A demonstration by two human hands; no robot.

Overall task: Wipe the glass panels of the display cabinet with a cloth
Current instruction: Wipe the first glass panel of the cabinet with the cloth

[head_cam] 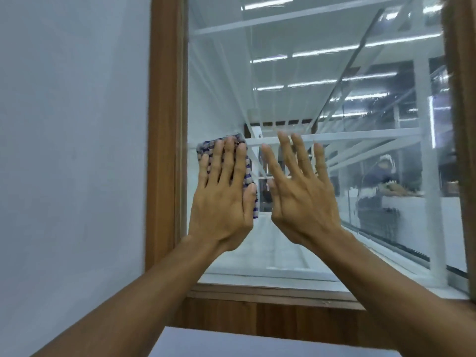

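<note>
Head view: left hand [221, 199] flat, pressing cloth [206, 148] on the glass panel [322, 60], right hand [304, 199] spread empty; wiping underway, remainder hard to judge.

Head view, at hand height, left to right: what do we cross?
Wall → left frame post → left hand pressing the cloth flat on the glass → right hand, fingers spread → right frame post.

left hand [221, 202] presses a checked cloth [247, 173] flat on the glass panel [322, 73] near the brown wooden frame [164, 124]; right hand [304, 199] spread beside it
</note>
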